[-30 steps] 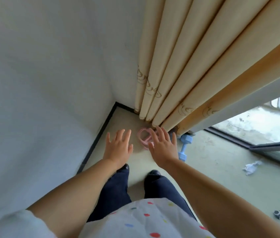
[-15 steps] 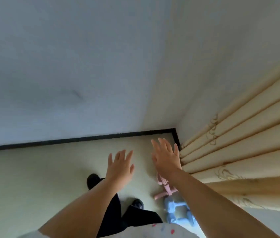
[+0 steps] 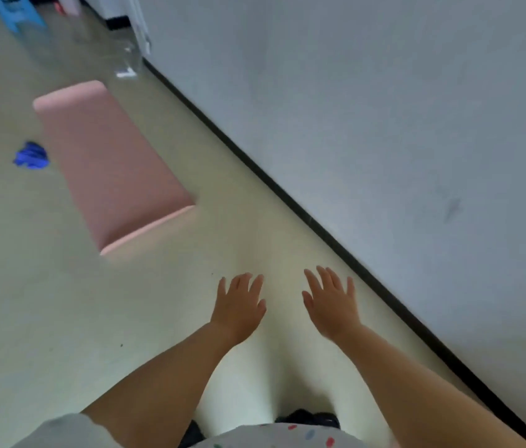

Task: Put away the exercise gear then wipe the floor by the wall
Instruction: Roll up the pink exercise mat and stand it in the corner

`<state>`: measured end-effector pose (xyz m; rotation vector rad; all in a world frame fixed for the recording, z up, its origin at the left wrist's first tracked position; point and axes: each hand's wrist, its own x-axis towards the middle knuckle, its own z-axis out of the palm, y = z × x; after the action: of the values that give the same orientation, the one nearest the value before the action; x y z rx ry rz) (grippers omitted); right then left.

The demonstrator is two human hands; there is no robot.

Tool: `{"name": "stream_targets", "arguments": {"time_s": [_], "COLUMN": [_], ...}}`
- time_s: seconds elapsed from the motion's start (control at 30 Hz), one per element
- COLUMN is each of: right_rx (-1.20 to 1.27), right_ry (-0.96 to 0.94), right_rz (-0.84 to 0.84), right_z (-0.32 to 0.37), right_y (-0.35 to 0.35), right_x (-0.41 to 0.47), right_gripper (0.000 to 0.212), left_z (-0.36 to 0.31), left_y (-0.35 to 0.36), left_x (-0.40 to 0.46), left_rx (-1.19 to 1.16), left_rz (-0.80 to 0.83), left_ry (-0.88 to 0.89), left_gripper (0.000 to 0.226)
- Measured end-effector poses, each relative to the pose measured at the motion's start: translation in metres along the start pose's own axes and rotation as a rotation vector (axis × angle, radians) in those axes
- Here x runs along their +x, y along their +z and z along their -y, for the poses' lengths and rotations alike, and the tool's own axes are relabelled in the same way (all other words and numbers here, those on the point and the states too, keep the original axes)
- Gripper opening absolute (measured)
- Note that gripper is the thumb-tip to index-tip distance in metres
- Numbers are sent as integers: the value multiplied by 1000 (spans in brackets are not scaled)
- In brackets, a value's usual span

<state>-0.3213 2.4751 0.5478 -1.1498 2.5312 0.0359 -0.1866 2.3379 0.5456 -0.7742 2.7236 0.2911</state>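
Both hands are reaching forward over the pale floor (image 3: 61,318) with fingers spread wide and straight, holding nothing. Left hand (image 3: 238,307) is hovering just beside right hand (image 3: 332,305), palms facing down, a strip of bare floor showing between them. Ahead and to the left, a pink exercise mat (image 3: 106,163) is lying flat and unrolled on the floor, well apart from the hands, its long side running roughly along the white wall (image 3: 384,124). A black skirting strip (image 3: 287,195) is running along the foot of that wall, near the right hand. A crumpled blue cloth (image 3: 30,155) is lying on the floor just beside the mat's left edge. At the far top left, a light blue stool (image 3: 18,9) is standing, blurred. A dotted white shirt (image 3: 287,436) is showing at the bottom edge.
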Motion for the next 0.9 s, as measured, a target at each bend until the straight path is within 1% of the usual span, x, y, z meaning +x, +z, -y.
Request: {"name": "stream_targets", "arguments": {"time_s": [0.13, 0.23, 0.3, 0.37, 0.5, 0.63, 0.77, 0.9], "right_rx": [-3, -30, -73, -114, -154, -220, -256, -235], "right_ry": [-163, -371, -495, -550, -535, -566, -566, -534], "right_rz": [85, 149, 163, 158, 151, 146, 154, 162], "right_z": [145, 254, 310, 350, 393, 414, 422, 431], "right_y": [32, 49, 53, 51, 42, 28, 18, 6], "right_x": [19, 18, 17, 25, 53, 87, 135, 212], "right_gripper": [53, 54, 54, 54, 54, 54, 54, 54], "left_z": [142, 240, 288, 322, 360, 388, 414, 452], "left_y": [14, 14, 11, 8, 8, 6, -4, -23], "left_x": [-71, -119, -144, -159, -170, -150, -103, -27], "left_rx": [-29, -95, -109, -126, -195, -214, -214, -207], "left_rz": [23, 4, -25, -46, -72, -72, -54, -21], "left_ry": [-212, -437, -551, -603, -643, -649, -621, -540], "left_gripper": [55, 55, 55, 55, 55, 54, 54, 54]}}
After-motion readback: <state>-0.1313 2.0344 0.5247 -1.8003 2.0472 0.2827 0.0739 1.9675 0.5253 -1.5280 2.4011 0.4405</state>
